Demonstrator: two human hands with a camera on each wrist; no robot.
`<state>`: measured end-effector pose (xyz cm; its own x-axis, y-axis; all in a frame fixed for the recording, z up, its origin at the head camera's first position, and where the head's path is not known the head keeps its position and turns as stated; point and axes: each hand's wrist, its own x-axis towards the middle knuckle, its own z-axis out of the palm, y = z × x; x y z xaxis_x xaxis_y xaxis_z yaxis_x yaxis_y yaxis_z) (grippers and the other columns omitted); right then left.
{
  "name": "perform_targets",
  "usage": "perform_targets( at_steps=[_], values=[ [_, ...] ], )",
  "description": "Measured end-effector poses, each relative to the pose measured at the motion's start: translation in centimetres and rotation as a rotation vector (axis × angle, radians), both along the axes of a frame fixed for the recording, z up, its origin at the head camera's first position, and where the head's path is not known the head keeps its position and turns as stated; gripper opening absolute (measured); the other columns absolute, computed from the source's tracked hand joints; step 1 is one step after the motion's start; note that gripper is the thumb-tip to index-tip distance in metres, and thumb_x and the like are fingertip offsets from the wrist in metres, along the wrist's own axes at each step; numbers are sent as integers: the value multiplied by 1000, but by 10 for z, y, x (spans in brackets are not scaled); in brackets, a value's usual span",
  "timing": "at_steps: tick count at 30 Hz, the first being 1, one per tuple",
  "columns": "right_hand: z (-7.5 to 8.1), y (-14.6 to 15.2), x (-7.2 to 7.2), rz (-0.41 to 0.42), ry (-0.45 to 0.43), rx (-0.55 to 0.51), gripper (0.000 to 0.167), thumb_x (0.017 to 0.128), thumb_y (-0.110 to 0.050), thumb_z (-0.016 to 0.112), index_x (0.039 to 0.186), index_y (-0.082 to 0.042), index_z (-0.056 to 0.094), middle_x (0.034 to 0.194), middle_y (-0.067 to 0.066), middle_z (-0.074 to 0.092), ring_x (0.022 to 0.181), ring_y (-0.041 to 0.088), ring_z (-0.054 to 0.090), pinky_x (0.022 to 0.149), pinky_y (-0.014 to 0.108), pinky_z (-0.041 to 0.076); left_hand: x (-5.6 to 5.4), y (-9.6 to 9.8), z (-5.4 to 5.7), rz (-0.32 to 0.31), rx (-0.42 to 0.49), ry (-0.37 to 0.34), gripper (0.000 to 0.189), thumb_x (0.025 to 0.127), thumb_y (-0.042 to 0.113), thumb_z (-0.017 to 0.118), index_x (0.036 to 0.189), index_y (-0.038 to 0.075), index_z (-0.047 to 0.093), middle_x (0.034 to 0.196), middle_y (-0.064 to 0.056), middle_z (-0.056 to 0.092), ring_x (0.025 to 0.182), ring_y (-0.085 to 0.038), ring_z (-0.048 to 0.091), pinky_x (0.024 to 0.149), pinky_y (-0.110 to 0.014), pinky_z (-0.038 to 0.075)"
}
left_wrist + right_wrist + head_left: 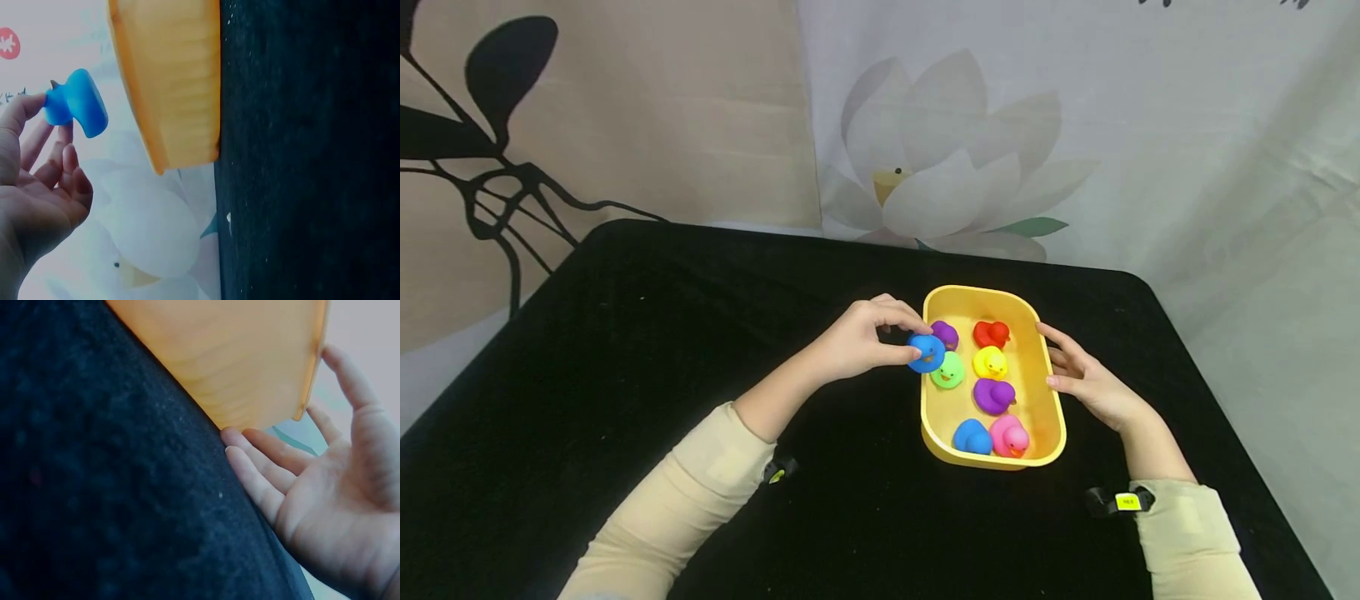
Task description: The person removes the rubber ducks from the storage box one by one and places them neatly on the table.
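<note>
A blue rubber duck [927, 353] is pinched between thumb and fingertips of my left hand [872, 337], at the left rim of a yellow plastic bin [934, 417]. In the left wrist view the duck [84, 103] is above the level of the bin's rim. My right hand [1093, 387] rests loosely against the bin's right side; in the right wrist view its fingertips [234, 436] touch the wall low down. Inside the bin lie a red duck [991, 334], a yellow duck [990, 363], a green duck [947, 370], a pink duck [1009, 435], another blue duck [972, 437] and two purple ducks [994, 396].
The bin stands on a table covered with black cloth [625, 400], right of its middle. Behind the table hangs a pale curtain [700, 108] printed with a lotus flower and dark leaves. Both forearms have cream sleeves and wrist cameras.
</note>
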<state>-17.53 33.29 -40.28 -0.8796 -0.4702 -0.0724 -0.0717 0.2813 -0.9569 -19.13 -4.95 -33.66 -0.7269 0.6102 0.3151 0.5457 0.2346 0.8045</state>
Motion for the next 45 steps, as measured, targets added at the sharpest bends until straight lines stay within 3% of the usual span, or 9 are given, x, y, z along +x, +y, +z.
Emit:
perform_targets(
  at_steps=[4,15,22,29,34,38,45],
  values=[
    [-1,1,1,3,-2,-12,72,96,-10,54,154,-18,13,147,27,28,118,18,52,93,30,43,-5,-5,1,5,24,4,25,84,18,75,107,10,73,107,6,67,95,-17,50,78,-39,47],
    [0,1,0,1,-4,7,72,96,-14,53,154,-21,11,149,23,29,121,23,50,98,49,37,-34,-22,-2,-24,-24,2,24,85,13,72,109,7,72,111,2,66,98,-18,49,78,-38,44],
    [-1,0,0,-2,-9,0,73,96,-14,54,154,-21,11,148,23,31,121,26,50,98,54,35,-53,-26,-8,-48,-78,-7,24,85,11,71,109,5,72,111,-2,66,98,-21,50,78,-38,44],
    [-2,0,1,-7,-15,-12,73,96,-16,54,154,-22,11,147,23,30,121,25,49,100,57,31,-73,-27,-19,-89,-135,-55,25,86,11,70,110,2,70,111,-3,66,99,-22,52,81,-38,45],
    [-3,1,2,7,-18,-21,72,97,-16,53,154,-22,10,148,24,30,120,24,50,100,52,34,-84,-26,-26,-103,-158,-92,26,86,10,69,111,0,70,110,-5,66,99,-24,52,83,-39,45],
    [-3,1,2,10,-19,-28,72,97,-15,53,154,-22,10,148,24,30,120,24,50,100,49,35,-89,-25,-30,-86,-179,-142,27,86,10,69,112,0,69,110,-7,66,101,-25,51,86,-40,44],
    [-3,1,2,0,-29,-29,73,96,-16,53,154,-22,10,148,23,29,121,24,49,100,56,31,-92,-24,-33,-54,-240,-213,29,86,10,69,114,1,68,111,-7,65,102,-26,50,85,-38,45]
  ],
)
